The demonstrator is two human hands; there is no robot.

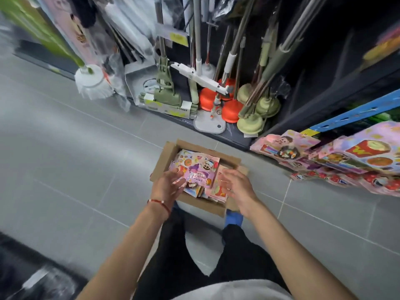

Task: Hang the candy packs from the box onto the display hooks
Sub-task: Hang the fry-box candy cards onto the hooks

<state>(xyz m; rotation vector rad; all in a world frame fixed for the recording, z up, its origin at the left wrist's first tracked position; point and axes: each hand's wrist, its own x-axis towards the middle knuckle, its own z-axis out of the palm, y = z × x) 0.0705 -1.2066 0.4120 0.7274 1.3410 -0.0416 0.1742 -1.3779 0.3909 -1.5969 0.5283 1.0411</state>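
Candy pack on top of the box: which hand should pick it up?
Left, probably. The left hand is touching the near corner of the top candy pack, while the right hand hovers open over other packs on the right side of the box.

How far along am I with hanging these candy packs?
Several hung packs are already up at right. The left hand touches the top pack in the box, and the right hand is open beside it. A pile remains to hang.

Head camera (wide-angle) looks steeply down, close over box (203, 205) on floor (65, 169).
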